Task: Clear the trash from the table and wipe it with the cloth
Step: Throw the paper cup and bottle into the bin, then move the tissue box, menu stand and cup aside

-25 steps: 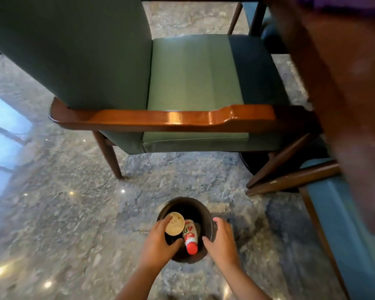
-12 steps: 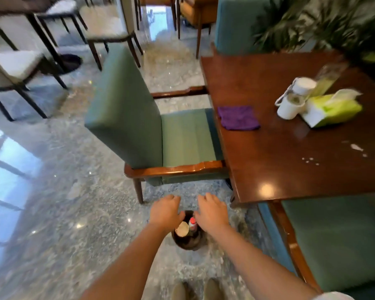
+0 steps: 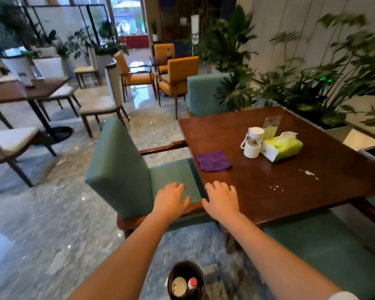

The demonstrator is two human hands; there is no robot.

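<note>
Both the left hand (image 3: 170, 199) and the right hand (image 3: 222, 200), open and empty, are now raised from the bin (image 3: 185, 280), where the trash is left, toward the purple cloth (image 3: 213, 161) lying untouched on the surface (image 3: 268, 191) beyond them, so wiping is judged next.
</note>
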